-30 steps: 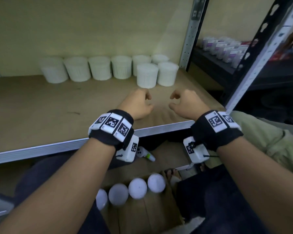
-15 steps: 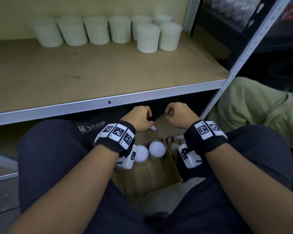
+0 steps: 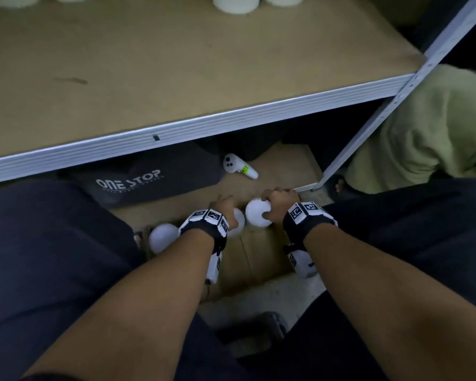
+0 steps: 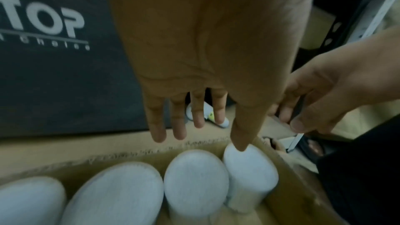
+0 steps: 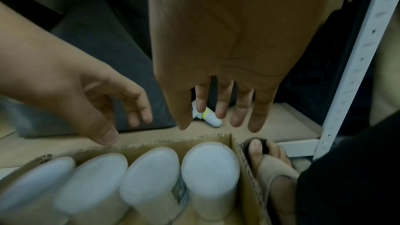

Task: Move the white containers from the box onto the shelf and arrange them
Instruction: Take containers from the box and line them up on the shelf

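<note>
Both hands hang over the open cardboard box (image 5: 238, 145) on the floor, between the person's knees and below the wooden shelf (image 3: 176, 78). The left hand (image 4: 205, 57) has its fingers spread and straight above the row of white containers (image 4: 194, 180) standing upright in the box, holding nothing — its thumb tip appears just to meet the top of the rightmost one, though the blur leaves that unsure. The right hand (image 5: 227, 49) is likewise spread and empty above the rightmost container (image 5: 211, 163). More white containers (image 3: 235, 2) stand at the back of the shelf. A white controller (image 3: 238, 166) lies beyond the box, beside a dark bag (image 3: 149, 180) lettered "ONE STOP".
</note>
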The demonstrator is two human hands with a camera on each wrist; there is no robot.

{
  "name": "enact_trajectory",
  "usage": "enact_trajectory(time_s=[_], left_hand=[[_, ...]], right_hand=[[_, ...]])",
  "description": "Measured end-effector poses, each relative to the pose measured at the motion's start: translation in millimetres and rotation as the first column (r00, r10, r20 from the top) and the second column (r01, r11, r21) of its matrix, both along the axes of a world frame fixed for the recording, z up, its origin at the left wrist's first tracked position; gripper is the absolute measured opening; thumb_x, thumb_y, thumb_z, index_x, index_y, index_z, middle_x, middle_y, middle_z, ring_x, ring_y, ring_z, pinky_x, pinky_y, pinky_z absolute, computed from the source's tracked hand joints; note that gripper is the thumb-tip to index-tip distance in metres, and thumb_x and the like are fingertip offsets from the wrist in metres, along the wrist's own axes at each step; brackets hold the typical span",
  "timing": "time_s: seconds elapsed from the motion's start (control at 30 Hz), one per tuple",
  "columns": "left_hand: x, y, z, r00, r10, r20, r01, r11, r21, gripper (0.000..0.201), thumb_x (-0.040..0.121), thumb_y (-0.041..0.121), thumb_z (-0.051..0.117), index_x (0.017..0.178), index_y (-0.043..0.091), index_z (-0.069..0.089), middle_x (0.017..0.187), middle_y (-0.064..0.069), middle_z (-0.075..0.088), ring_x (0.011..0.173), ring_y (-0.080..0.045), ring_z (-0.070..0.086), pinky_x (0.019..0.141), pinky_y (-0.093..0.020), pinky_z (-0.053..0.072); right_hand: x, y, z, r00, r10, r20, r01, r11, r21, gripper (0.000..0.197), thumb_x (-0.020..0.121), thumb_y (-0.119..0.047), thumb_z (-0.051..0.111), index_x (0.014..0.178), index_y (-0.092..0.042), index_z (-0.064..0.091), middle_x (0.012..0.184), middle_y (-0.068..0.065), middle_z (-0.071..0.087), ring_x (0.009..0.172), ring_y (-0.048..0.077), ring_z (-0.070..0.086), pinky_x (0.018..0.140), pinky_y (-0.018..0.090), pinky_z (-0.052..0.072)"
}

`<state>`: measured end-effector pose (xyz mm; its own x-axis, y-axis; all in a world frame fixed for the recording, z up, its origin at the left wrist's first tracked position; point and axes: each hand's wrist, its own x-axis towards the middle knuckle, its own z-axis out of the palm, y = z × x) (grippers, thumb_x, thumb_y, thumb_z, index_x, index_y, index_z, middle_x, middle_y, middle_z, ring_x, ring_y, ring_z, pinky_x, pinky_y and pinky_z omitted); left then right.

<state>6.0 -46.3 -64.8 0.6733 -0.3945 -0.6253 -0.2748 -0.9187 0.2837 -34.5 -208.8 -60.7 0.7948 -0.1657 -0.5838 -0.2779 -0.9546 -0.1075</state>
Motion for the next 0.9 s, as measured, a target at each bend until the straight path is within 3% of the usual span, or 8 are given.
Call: enact_trajectory(time_s=[0.1, 0.23, 0.37, 0.53, 0.67, 0.8, 0.9], left_hand=[[2.2, -1.6, -28.8, 0.998, 0.014, -0.06, -0.011, 0.999, 0.049, 0.069, 0.079, 0.022, 0.071, 0.138, 0.023, 0.036, 0.146, -0.011, 0.03, 0.128, -0.038, 0.042, 0.105, -0.044, 0.04], [2.7, -6.0, -60.2, 0.998, 0.033, -0.061, -0.028, 0.997, 0.077, 0.071, 0.082, 0.023, 0.064, 0.143, 0.027, 0.028, 0.149, -0.008, 0.022, 0.135, -0.037, 0.031, 0.11, -0.044, 0.034], [1.0, -6.7, -83.1, 0.999, 0.044, -0.02, -0.042, 0.996, 0.085, 0.06, 0.083, 0.028, 0.06, 0.137, 0.029, 0.035, 0.143, -0.004, 0.027, 0.132, -0.036, 0.031, 0.105, -0.047, 0.037], [-7.2, -1.0, -99.7, 0.994, -0.011, 0.107, 0.001, 0.996, 0.091, 0.07, 0.076, 0.027, 0.067, 0.137, 0.032, 0.034, 0.137, -0.003, 0.033, 0.117, -0.035, 0.044, 0.09, -0.042, 0.046], [-11.7, -4.7, -105.1, 0.982, -0.047, 0.182, 0.021, 0.99, 0.141, 0.082, 0.075, 0.024, 0.066, 0.144, 0.037, 0.025, 0.134, -0.004, 0.035, 0.105, -0.032, 0.052, 0.086, -0.043, 0.043], [-10.8, -8.4, -104.2, 0.981, -0.013, 0.195, -0.015, 0.99, 0.14, 0.065, 0.079, 0.02, 0.061, 0.136, 0.038, 0.033, 0.129, -0.003, 0.034, 0.108, -0.031, 0.049, 0.089, -0.045, 0.039], [-8.8, -4.7, -104.7, 0.981, -0.018, 0.192, -0.004, 0.993, 0.115, 0.063, 0.078, 0.02, 0.063, 0.131, 0.038, 0.035, 0.126, -0.003, 0.035, 0.107, -0.031, 0.05, 0.087, -0.045, 0.042]], right_hand=[[2.8, 2.5, -16.6, 0.998, 0.04, -0.057, -0.044, 0.997, -0.061, 0.055, 0.074, -0.052, 0.059, 0.123, -0.033, 0.044, 0.136, 0.003, 0.046, 0.126, 0.035, 0.042, 0.11, 0.053, 0.025], [11.4, 8.6, -43.0, 0.99, 0.096, -0.099, -0.099, 0.995, -0.028, 0.066, 0.083, -0.037, 0.062, 0.14, -0.021, 0.035, 0.146, 0.012, 0.031, 0.135, 0.04, 0.028, 0.115, 0.052, 0.014], [14.4, 15.3, -59.7, 0.989, 0.108, -0.105, -0.11, 0.994, -0.014, 0.069, 0.08, -0.031, 0.064, 0.141, -0.018, 0.034, 0.148, 0.015, 0.022, 0.138, 0.043, 0.024, 0.115, 0.055, 0.02], [16.2, 19.5, -72.7, 0.974, 0.19, -0.121, -0.203, 0.974, -0.104, 0.079, 0.076, -0.029, 0.07, 0.142, -0.032, 0.028, 0.146, 0.012, 0.019, 0.129, 0.044, 0.032, 0.107, 0.056, 0.026], [16.2, 19.9, -77.9, 0.975, 0.197, -0.105, -0.211, 0.965, -0.158, 0.079, 0.076, -0.025, 0.067, 0.143, -0.035, 0.027, 0.148, 0.013, 0.017, 0.126, 0.042, 0.036, 0.105, 0.053, 0.03], [18.9, 19.7, -80.7, 0.973, 0.202, -0.112, -0.219, 0.96, -0.177, 0.085, 0.069, -0.026, 0.074, 0.14, -0.034, 0.029, 0.148, 0.013, 0.018, 0.125, 0.039, 0.038, 0.103, 0.052, 0.031], [19.3, 20.7, -78.9, 0.98, 0.177, -0.094, -0.19, 0.969, -0.157, 0.085, 0.063, -0.026, 0.076, 0.136, -0.033, 0.034, 0.143, 0.012, 0.023, 0.124, 0.038, 0.038, 0.104, 0.055, 0.028]])
